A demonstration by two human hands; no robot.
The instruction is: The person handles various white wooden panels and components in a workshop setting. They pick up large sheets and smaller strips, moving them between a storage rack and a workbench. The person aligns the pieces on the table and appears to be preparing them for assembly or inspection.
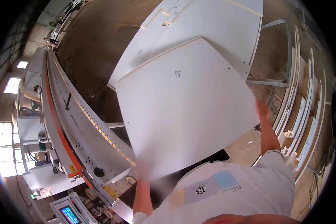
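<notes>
A large white panel (186,104) with a small label and a few drilled holes is between my two hands, tilted over other boards. My right hand (264,110) grips its right edge, with part of the fingers hidden at the panel. At the near left corner my left hand (142,170) holds the panel's edge; it is smeared by motion, so its single fingers do not show. Beyond and partly beneath the panel lie larger white boards (227,26) with cut-outs and holes.
On the left runs a long machine (63,130) with an orange strip and a row of rollers (89,117). A lit control screen (70,215) is at the lower left. Boards stand on edge in a rack (298,108) at right, beside a metal frame (286,52).
</notes>
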